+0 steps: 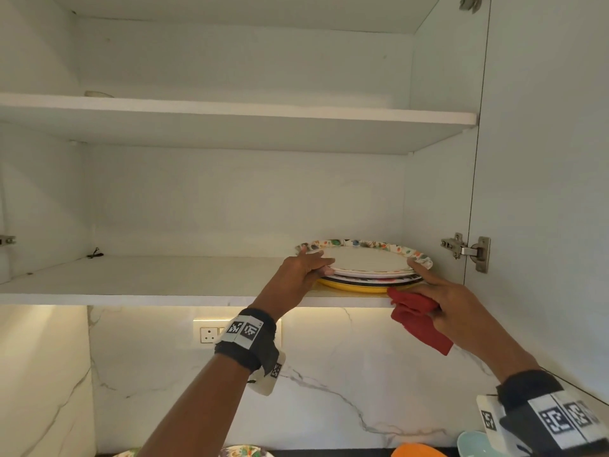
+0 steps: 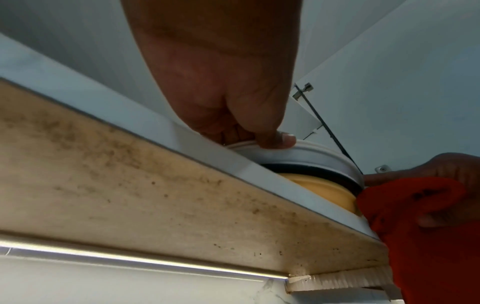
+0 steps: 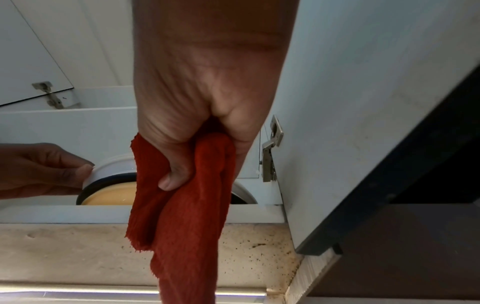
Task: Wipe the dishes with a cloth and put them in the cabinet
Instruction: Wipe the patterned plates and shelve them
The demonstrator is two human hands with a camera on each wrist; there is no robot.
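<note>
A white plate with a flowered rim (image 1: pixel 369 257) lies on top of a stack on the lower cabinet shelf (image 1: pixel 148 278), above a dark-rimmed plate and a yellow plate (image 1: pixel 356 285). My left hand (image 1: pixel 304 270) grips the top plate's left rim, thumb on its underside (image 2: pixel 281 140). My right hand (image 1: pixel 438 291) touches the plate's right rim with a straight finger while the other fingers clutch a red cloth (image 1: pixel 418 316), which hangs down in the right wrist view (image 3: pixel 182 205). The stack's underside (image 2: pixel 324 193) shows over the shelf edge.
The cabinet's right door (image 1: pixel 543 192) stands open on a metal hinge (image 1: pixel 466 250), close beside my right hand. The upper shelf (image 1: pixel 230 110) carries a small pale object at far left. Below, on the counter, lie an orange dish (image 1: pixel 417 451), a pale blue bowl (image 1: pixel 473 441) and patterned plates (image 1: pixel 244 451).
</note>
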